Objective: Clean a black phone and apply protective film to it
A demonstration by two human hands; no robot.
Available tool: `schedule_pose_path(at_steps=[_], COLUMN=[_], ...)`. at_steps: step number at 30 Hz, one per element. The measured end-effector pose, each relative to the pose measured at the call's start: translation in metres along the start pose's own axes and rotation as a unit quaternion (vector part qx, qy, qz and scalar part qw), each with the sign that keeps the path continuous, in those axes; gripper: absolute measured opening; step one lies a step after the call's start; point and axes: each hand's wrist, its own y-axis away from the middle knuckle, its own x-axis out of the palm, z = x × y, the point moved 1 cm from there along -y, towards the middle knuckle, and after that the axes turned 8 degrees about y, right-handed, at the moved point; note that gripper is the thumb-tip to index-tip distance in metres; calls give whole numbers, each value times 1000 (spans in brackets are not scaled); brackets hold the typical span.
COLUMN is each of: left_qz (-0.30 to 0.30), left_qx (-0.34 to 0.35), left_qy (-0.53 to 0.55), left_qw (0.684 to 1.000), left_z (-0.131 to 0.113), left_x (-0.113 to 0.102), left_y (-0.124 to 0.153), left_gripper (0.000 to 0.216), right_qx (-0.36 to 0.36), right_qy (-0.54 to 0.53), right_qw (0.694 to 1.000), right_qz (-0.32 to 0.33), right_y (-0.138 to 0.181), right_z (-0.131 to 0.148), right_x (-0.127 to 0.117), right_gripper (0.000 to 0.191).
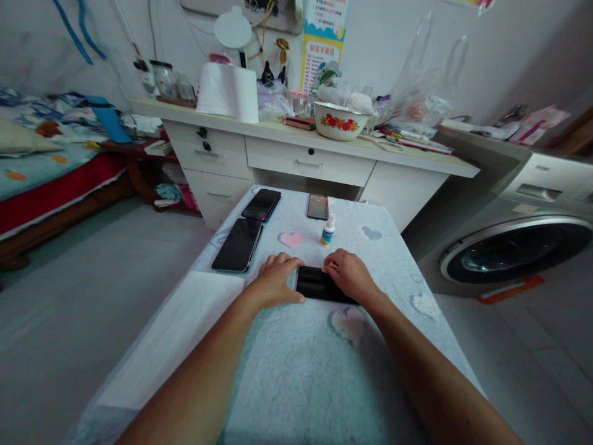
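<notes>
A black phone [315, 283] lies flat on the pale blue cloth-covered table [296, 371] between my hands. My left hand [275, 281] rests flat on the cloth, fingers stretched, holding the phone's left end steady. My right hand [349, 275] lies on the phone's right part with fingers curled, pinching something small and pale orange that I cannot make out. A small white bottle with a blue label [328, 230] stands just beyond the phone. Three more phones lie farther back: a large dark one [238, 245], one with a pink rim [262, 204] and a grey one [317, 206].
A white desk with drawers [306, 162] stands behind the table, carrying a paper roll [228, 91], a flowered bowl [341, 120] and plastic bags. A washing machine [514, 247] is at right, a bed [46, 167] at left. A white sheet [162, 340] covers the table's left edge.
</notes>
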Motion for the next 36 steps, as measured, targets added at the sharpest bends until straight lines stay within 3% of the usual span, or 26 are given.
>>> schedule_pose_path(at_steps=[8, 20, 36], left_qz=[7, 2, 8], left_qx=[-3, -7, -6], left_qy=[-5, -6, -5], left_qw=[1000, 1000, 1000], left_z=[-1, -3, 0], left_x=[0, 0, -1], left_y=[-1, -1, -1], left_gripper=[74, 73, 74], right_qx=[6, -67, 54], right_qy=[-13, -82, -8], right_qw=[1000, 994, 998], right_qz=[-13, 15, -29], right_y=[4, 16, 1], right_z=[6, 16, 7], right_x=[5, 1, 10], right_gripper=[13, 10, 13])
